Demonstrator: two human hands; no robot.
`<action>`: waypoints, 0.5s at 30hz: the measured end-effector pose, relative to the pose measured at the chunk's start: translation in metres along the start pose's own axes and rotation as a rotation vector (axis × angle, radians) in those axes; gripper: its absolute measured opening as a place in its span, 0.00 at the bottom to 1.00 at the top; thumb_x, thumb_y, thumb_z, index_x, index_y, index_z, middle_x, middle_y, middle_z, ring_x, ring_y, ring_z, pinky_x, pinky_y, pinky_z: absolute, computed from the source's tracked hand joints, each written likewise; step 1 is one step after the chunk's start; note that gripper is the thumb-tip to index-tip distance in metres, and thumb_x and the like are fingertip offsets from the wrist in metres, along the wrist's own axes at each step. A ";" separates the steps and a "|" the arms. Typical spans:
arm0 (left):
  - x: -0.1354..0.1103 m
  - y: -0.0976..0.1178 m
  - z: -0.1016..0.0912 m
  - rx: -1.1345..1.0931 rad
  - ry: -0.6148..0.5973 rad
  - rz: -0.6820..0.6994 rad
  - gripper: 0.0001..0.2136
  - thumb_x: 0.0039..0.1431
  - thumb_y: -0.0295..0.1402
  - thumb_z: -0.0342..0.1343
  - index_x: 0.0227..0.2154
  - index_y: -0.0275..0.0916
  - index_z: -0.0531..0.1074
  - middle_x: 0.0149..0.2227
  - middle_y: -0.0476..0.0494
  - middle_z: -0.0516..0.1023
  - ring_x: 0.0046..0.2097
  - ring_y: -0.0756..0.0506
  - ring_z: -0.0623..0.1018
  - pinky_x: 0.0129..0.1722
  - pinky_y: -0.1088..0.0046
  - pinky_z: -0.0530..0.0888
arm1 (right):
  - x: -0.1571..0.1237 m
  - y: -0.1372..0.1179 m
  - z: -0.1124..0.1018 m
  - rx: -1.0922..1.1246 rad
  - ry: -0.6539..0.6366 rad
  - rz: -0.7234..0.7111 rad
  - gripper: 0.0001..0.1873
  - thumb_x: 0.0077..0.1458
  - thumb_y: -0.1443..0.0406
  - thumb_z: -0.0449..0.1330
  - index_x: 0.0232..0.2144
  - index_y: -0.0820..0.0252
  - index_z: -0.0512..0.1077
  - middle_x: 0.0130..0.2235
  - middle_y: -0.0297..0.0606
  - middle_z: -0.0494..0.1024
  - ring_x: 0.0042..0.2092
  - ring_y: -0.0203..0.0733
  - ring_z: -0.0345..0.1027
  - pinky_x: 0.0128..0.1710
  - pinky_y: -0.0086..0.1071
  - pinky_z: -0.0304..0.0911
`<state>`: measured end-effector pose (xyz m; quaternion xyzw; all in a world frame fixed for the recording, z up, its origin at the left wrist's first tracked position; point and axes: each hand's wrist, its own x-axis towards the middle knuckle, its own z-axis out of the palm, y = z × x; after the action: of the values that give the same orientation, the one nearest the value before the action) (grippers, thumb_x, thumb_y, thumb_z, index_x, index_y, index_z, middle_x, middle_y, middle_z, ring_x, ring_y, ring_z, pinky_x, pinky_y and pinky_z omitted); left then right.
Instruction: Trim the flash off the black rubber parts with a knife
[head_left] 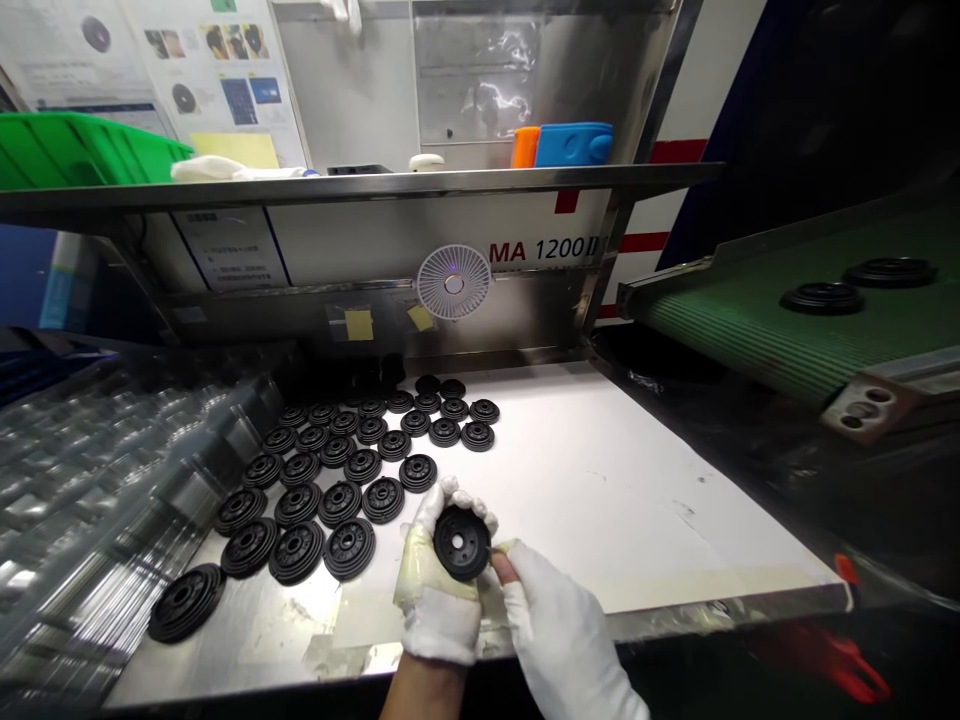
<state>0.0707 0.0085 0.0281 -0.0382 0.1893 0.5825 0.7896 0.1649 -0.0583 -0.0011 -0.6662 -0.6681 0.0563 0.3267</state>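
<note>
My left hand (437,590), in a white glove with yellowish tape round it, grips a round black plastic disc (471,562). The disc is tilted so its face, with a small centre hole, shows towards me. My right hand (551,615), gloved in white with a bare fingertip showing, is pinched at the disc's right edge. Whatever is between those fingers is too small to make out. Left of my hands, several ridged black discs (297,551) lie in loose rows on the table (600,480).
Stacked clear plastic trays (135,500) stand at the left. A green conveyor belt (720,310) at the right carries two black discs (823,297). Behind the table are a small fan (454,283) and a metal shelf (480,182) holding a green bin (82,150).
</note>
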 end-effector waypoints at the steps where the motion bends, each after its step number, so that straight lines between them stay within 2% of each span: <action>1: 0.000 -0.001 0.000 -0.004 -0.001 0.002 0.02 0.51 0.27 0.56 0.26 0.35 0.68 0.23 0.49 0.68 0.27 0.51 0.69 0.28 0.73 0.70 | 0.000 0.000 0.001 -0.015 0.017 -0.018 0.17 0.61 0.57 0.40 0.27 0.53 0.65 0.23 0.32 0.71 0.23 0.41 0.65 0.21 0.31 0.52; 7: 0.002 -0.002 0.002 0.011 0.069 0.100 0.02 0.51 0.26 0.54 0.25 0.36 0.68 0.21 0.50 0.67 0.26 0.51 0.70 0.29 0.73 0.72 | -0.006 -0.008 0.013 -0.107 0.037 -0.107 0.15 0.60 0.59 0.42 0.26 0.53 0.63 0.22 0.31 0.71 0.22 0.40 0.65 0.20 0.32 0.50; 10: -0.002 0.000 0.001 0.111 0.016 0.163 0.03 0.50 0.25 0.54 0.30 0.36 0.69 0.26 0.47 0.71 0.32 0.48 0.73 0.35 0.68 0.73 | -0.006 -0.007 0.013 -0.105 0.024 -0.100 0.16 0.61 0.58 0.41 0.25 0.52 0.62 0.22 0.30 0.71 0.22 0.41 0.65 0.20 0.33 0.50; 13: -0.008 0.003 -0.002 0.217 -0.007 0.064 0.10 0.49 0.26 0.53 0.37 0.36 0.69 0.34 0.39 0.73 0.39 0.41 0.74 0.37 0.61 0.72 | -0.004 -0.003 0.010 -0.079 0.015 -0.084 0.16 0.61 0.58 0.41 0.26 0.53 0.63 0.22 0.31 0.71 0.21 0.40 0.64 0.20 0.32 0.51; 15: -0.009 0.005 -0.003 0.195 0.008 0.012 0.10 0.49 0.27 0.52 0.36 0.35 0.69 0.30 0.40 0.73 0.34 0.42 0.74 0.34 0.63 0.73 | -0.003 0.000 0.008 -0.039 0.004 -0.062 0.16 0.61 0.58 0.41 0.27 0.53 0.64 0.23 0.31 0.72 0.22 0.40 0.65 0.20 0.31 0.53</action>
<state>0.0628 0.0015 0.0289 0.0377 0.2487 0.5659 0.7852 0.1604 -0.0588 -0.0081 -0.6514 -0.6887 0.0318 0.3169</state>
